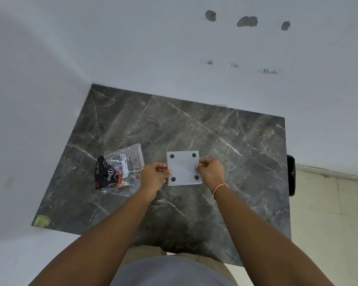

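Dark grey marble with pale veins forms the tabletop [194,124], set into a corner of white walls [132,48] whose paint is chipped toward one o'clock. Near the table's middle lies a flat square plate [184,168], pale grey-white with rounded corners and a black round dot near each corner. The left hand [153,176] pinches its nine o'clock edge with curled fingers, and the right hand [212,172], with a thin red-and-white band [220,187] at the wrist, pinches its three o'clock edge. At nine o'clock from the plate, just beyond the left hand, lies a clear plastic bag [120,170] holding a black pack lettered "Dove".
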